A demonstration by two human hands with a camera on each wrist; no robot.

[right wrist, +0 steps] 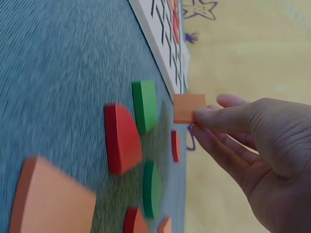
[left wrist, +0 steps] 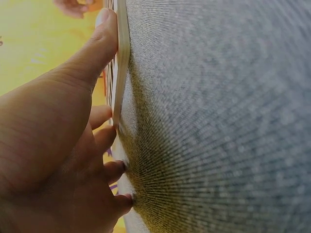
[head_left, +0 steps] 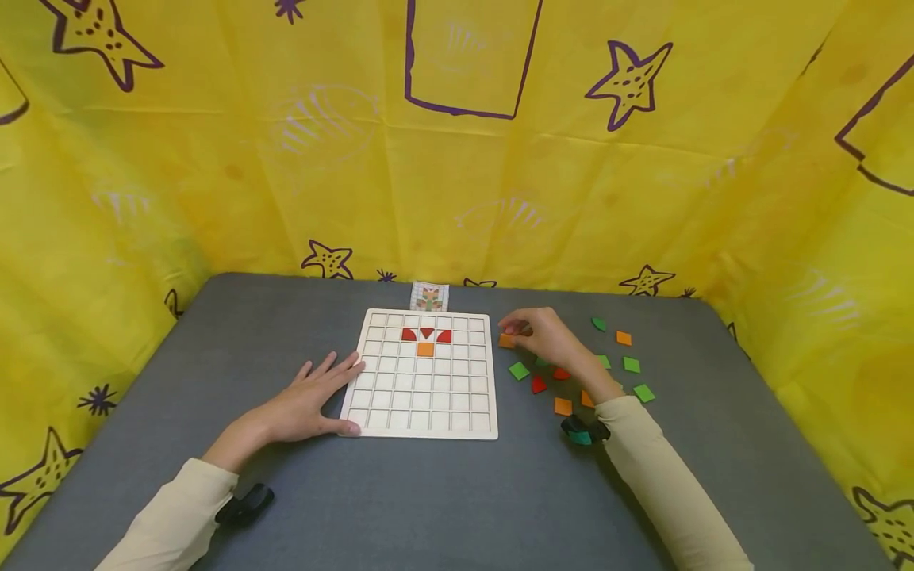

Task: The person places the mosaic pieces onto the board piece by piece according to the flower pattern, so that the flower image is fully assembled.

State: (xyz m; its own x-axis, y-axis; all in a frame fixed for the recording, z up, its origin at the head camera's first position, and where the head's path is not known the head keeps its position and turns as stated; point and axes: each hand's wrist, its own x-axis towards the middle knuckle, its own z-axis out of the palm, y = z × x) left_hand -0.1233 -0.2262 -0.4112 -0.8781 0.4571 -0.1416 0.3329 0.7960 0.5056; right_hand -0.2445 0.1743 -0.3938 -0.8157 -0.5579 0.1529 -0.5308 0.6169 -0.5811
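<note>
A white gridded board (head_left: 421, 396) lies on the grey table. In its upper rows sit two red curved tiles (head_left: 408, 335), a red triangular tile (head_left: 427, 333) between them and an orange square tile (head_left: 425, 349) below. My left hand (head_left: 307, 404) rests at the board's left edge, fingers spread, with thumb and fingertips touching it. Right of the board, my right hand (head_left: 546, 337) pinches another orange square tile (right wrist: 189, 108) between thumb and fingers, raised off the table in the right wrist view.
Loose tiles lie right of the board under and around the right forearm: green squares (head_left: 631, 365), a red piece (head_left: 539, 385), orange squares (head_left: 562, 407) and a green leaf shape (head_left: 598, 324). A small pattern card (head_left: 430, 297) lies behind the board. Yellow cloth (head_left: 457, 174) encloses the table.
</note>
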